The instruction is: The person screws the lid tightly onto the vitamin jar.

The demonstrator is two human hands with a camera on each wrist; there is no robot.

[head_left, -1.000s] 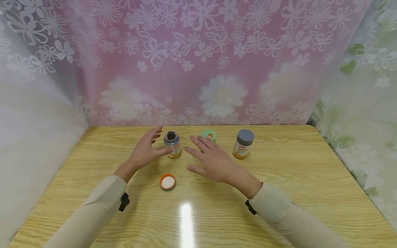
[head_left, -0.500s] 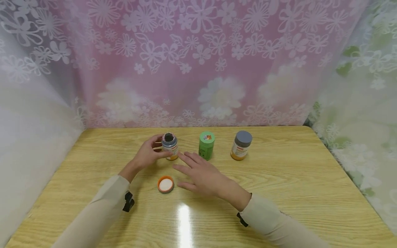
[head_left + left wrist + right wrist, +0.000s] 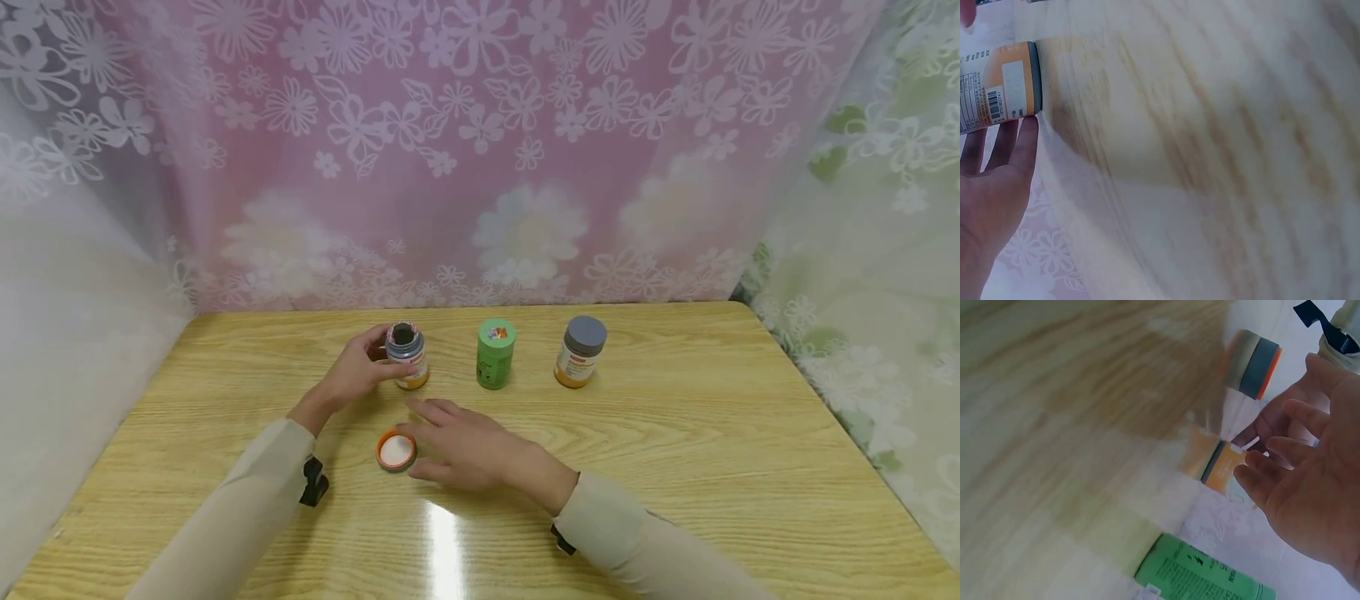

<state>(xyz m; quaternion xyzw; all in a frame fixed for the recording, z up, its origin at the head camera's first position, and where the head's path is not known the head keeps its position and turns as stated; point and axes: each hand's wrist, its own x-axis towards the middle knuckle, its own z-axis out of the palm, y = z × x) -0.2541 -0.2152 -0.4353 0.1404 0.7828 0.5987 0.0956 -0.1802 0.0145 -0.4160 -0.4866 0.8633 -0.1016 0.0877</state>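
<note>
My left hand [image 3: 348,375] holds an uncapped jar [image 3: 418,357] upright on the table, its thumb across the front and fingers behind. The jar has a grey threaded neck, a torn seal round its dark mouth and a white and orange label. In the left wrist view, the fingers lie along the label [image 3: 1004,87]. A grey screw lid [image 3: 396,451] with an orange rim lies upside down nearer me, white liner up. Just right of it is my right hand [image 3: 468,450], fingers spread and holding nothing, tips close over the lid's edge.
A green canister [image 3: 496,357] stands right of the uncapped jar. Farther right stands a second jar [image 3: 580,353] with its grey lid on. The wooden table [image 3: 697,450] ends at a pink floral curtain [image 3: 450,208], with pale curtains at both sides.
My left hand has come in around the uncapped jar. My right hand has moved left and toward me, from in front of the green canister to beside the lid.
</note>
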